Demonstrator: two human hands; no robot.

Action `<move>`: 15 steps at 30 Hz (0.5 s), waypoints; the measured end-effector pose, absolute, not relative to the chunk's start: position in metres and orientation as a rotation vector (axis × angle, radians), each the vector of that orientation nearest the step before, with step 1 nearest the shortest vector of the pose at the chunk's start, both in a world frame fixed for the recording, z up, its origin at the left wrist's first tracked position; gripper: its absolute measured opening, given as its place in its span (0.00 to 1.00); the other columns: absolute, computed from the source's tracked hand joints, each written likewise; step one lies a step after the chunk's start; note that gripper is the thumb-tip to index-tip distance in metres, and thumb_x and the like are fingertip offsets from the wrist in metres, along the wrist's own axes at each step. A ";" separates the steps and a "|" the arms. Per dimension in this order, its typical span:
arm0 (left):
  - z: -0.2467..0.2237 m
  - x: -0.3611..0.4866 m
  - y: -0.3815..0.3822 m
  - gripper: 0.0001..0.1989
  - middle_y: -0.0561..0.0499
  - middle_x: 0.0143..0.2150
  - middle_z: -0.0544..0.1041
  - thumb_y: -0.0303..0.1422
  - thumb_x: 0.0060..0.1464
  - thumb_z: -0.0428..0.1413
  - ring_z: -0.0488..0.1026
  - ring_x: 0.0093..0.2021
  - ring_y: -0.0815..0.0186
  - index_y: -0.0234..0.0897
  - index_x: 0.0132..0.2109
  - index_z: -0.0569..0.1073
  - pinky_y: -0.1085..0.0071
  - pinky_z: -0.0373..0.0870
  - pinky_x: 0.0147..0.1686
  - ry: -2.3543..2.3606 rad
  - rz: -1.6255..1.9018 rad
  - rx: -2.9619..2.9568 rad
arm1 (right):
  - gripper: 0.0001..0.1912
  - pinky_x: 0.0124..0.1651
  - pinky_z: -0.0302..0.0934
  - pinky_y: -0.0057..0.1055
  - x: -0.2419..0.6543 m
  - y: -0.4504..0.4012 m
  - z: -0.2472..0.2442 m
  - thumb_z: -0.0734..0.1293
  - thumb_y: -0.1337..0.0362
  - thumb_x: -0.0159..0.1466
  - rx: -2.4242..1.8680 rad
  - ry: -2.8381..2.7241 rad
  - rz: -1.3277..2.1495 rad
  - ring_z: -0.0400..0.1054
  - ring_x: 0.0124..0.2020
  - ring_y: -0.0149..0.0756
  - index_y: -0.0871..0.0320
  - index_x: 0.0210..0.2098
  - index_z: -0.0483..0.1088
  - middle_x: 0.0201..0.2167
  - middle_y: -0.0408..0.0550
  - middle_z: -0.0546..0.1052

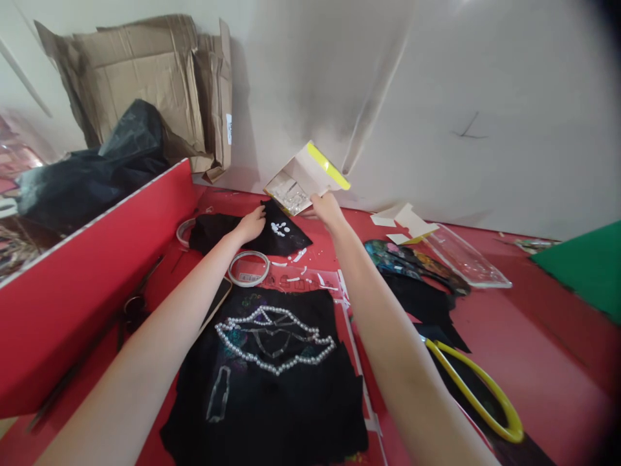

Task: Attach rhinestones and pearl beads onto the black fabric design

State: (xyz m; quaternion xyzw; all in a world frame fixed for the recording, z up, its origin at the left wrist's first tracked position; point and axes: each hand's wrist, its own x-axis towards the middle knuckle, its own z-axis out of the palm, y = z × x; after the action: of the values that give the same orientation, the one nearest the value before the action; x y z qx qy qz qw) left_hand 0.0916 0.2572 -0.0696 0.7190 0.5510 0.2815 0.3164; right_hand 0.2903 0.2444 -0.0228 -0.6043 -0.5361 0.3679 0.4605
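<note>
My right hand (326,208) grips the near edge of a small open card box (320,169) with a bright yellow flap. The box is tilted, and small clear, shiny pieces (293,194) lie inside it. To its left, my left hand (252,224) pinches a piece of black cloth (288,241). Several white flat bits (280,228) sit on that cloth, below the box. Closer to me lies a larger black cloth (286,414), with a lip-shaped outline of pearl beads (277,370) and clear strips on it.
Rolls of tape (249,281) lie beside my left forearm. Yellow-handled scissors (485,388), a clear plastic tray (468,259) and card scraps (407,219) are at right. A red raised panel (97,278) edges the left side; cardboard (140,71) leans against the wall.
</note>
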 end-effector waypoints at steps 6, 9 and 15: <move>-0.060 0.092 0.243 0.27 0.43 0.66 0.64 0.25 0.59 0.42 0.62 0.66 0.59 0.33 0.65 0.60 0.65 0.55 0.64 1.496 0.486 2.259 | 0.26 0.34 0.73 0.39 0.309 0.244 -0.007 0.55 0.70 0.62 -1.514 -1.234 0.881 0.77 0.26 0.43 0.70 0.59 0.62 0.39 0.61 0.79; -0.051 0.091 0.238 0.25 0.48 0.65 0.67 0.27 0.60 0.43 0.64 0.64 0.59 0.39 0.63 0.63 0.61 0.56 0.64 1.545 0.370 2.385 | 0.27 0.32 0.73 0.40 0.312 0.244 -0.006 0.56 0.70 0.62 -1.521 -1.221 0.871 0.76 0.25 0.42 0.70 0.60 0.60 0.40 0.62 0.78; -0.043 0.100 0.227 0.26 0.37 0.63 0.68 0.26 0.59 0.42 0.63 0.63 0.50 0.31 0.64 0.62 0.52 0.58 0.60 1.736 0.251 2.499 | 0.28 0.31 0.73 0.34 0.312 0.247 -0.018 0.55 0.70 0.62 -1.543 -1.262 0.897 0.77 0.25 0.38 0.68 0.61 0.58 0.41 0.59 0.79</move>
State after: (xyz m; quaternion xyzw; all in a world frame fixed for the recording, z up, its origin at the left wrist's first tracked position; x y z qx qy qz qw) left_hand 0.0999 0.2268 -0.0426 0.8178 0.5679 0.0822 0.0441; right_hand 0.3120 0.2473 -0.0176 -0.6268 -0.5128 0.3643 0.4598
